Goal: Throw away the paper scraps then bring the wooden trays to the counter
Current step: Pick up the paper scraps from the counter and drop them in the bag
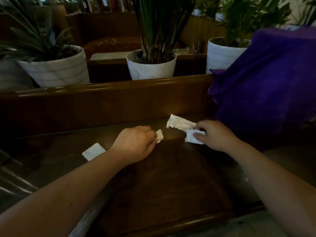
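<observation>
I have a small paper scrap (159,135) pinched in the fingers (153,140) of my left hand (135,144). My right hand (213,134) has its fingers closed on a crumpled scrap (194,138), and a bigger torn piece (179,123) sticks out from it toward ten o'clock. I cannot tell if that piece is joined to the one I hold or just touching it.

One flat folded scrap (93,151) is not picked up yet. It lies on the dark wooden surface (162,177) just beside my left wrist, at about eight o'clock from my left hand. Its long side runs from eight o'clock to two o'clock. My left hand is much nearer to it, so I think that hand should grab it next. Nothing is in the way.

A purple cloth bag (266,82) sits at one o'clock from my right hand. Three white plant pots (150,67) stand behind the wooden ledge (106,93) at twelve o'clock. I see no bin and no wooden trays here.
</observation>
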`<state>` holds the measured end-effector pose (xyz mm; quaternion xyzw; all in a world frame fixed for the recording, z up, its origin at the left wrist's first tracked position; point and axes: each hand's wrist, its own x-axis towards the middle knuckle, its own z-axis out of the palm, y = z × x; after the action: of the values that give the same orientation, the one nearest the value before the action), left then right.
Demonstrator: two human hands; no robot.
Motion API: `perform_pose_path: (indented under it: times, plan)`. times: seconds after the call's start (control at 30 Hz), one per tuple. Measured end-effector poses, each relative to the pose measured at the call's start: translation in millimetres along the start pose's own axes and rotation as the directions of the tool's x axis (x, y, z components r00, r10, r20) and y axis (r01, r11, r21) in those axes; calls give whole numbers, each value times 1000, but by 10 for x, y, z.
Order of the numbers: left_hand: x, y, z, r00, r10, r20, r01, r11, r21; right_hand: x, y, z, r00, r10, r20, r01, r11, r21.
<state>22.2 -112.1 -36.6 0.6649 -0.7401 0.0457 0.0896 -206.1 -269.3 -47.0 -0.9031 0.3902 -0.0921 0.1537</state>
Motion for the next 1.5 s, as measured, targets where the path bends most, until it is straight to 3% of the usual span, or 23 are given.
perform_pose_path:
  times: [0.2, 0.4, 0.6, 0.87, 1.0, 1.1, 1.27, 1.5]
  plan:
    - [-359, -323, -110, 992, -129, 11, 129, 991, 44, 224, -770, 179, 966, -252, 49, 249, 966, 66]
    - [-782, -655, -211, 946, -324, -24, 322, 923, 209, 377, -1246, 346, 938, -335, 86, 327, 941, 93]
    - [-1043, -848, -67, 832, -524, 180, 490, 848, 204, 463, -1433, 463, 925, -354, 139, 344, 935, 88]
    - [-968, -798, -14, 881, -429, 197, 393, 898, 197, 515, -1307, 466, 937, -335, 102, 329, 941, 74]
    - [-807, -668, -67, 933, -351, 80, 335, 929, 160, 603, -871, 302, 988, -123, -96, 130, 989, 70]
    - [-664, -599, -77, 957, -289, 18, 285, 952, 111, 641, -571, 253, 988, -4, -154, 9, 999, 32]
    - [-410, -510, -58, 958, -283, 50, 280, 958, 63, 658, -393, 357, 998, 54, -32, -58, 989, -137]
    - [-280, -471, -6, 977, -210, 22, 209, 976, 55, 655, -420, 358, 987, 157, 24, -150, 973, -173]
